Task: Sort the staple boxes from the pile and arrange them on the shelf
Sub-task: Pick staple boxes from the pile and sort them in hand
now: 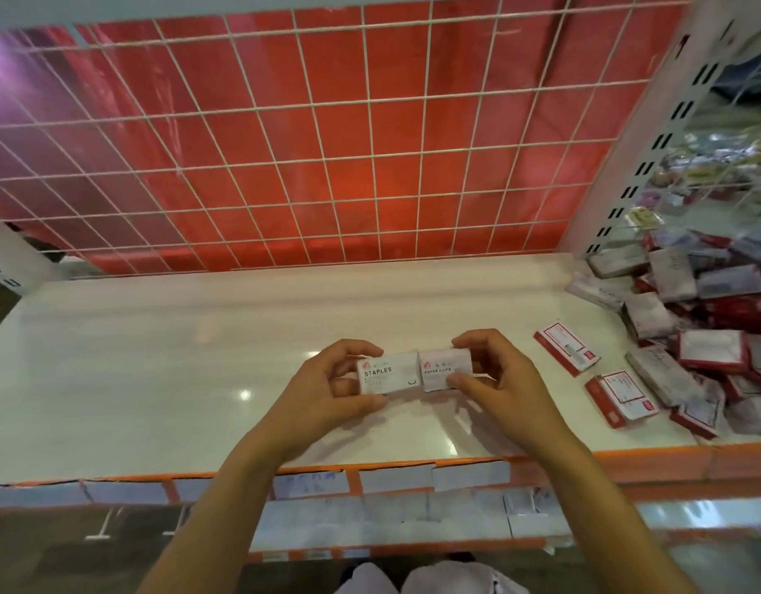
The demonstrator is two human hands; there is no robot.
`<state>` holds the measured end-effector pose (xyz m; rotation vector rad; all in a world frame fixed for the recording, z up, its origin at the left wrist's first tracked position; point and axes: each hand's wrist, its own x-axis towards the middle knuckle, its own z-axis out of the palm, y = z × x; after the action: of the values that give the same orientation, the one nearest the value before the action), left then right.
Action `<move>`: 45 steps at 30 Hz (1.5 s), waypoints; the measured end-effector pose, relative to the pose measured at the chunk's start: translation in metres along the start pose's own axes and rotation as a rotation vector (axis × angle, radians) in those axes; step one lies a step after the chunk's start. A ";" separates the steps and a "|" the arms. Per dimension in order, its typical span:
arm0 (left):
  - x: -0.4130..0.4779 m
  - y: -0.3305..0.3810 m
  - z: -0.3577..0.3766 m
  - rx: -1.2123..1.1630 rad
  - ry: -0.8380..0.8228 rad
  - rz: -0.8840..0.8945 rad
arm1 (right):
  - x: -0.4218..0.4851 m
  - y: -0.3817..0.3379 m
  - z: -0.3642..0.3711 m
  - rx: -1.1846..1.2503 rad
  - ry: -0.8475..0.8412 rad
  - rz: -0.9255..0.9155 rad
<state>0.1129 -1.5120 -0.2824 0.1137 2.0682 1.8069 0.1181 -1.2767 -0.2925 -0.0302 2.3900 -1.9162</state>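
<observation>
Left hand [327, 388]: grasps the staple box [387, 373] by its left end, fingers curled over the far edge and thumb on the near edge.
Right hand [494, 379]: grasps the paper clip box [443, 366] by its right end in the same way.
Staple box: held just above the shelf [156, 358], about midway along it and nearer the front edge, printed face up.
Long axis: runs left to right, roughly parallel to the front edge; its right end touches the paper clip box, so the two sit end to end.
Pile [692, 336]: heaped at the right end of the shelf, from the back corner to the front edge, well apart from both hands.
Loose boxes [567, 351]: two red-and-white ones lie between the pile and the right hand.
Nearer hand: the right hand is nearer the pile; the left hand faces the shelf's left end.
Judgement: the staple box can probably go down leftward without turning, while the paper clip box goes back right.
</observation>
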 end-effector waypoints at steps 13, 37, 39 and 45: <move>0.006 -0.006 -0.003 0.074 0.108 0.058 | 0.000 -0.003 0.002 0.175 -0.092 0.127; 0.008 -0.005 -0.007 -0.028 0.129 -0.020 | 0.005 -0.005 0.011 0.280 -0.177 0.215; 0.007 -0.006 -0.008 -0.041 0.126 -0.019 | 0.005 -0.002 0.012 0.327 -0.178 0.233; 0.005 -0.008 -0.009 -0.110 0.082 -0.022 | 0.005 0.004 0.007 0.309 -0.213 0.228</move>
<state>0.1062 -1.5205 -0.2902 -0.0134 2.0104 1.9375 0.1139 -1.2826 -0.2976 0.0524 1.8584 -2.0318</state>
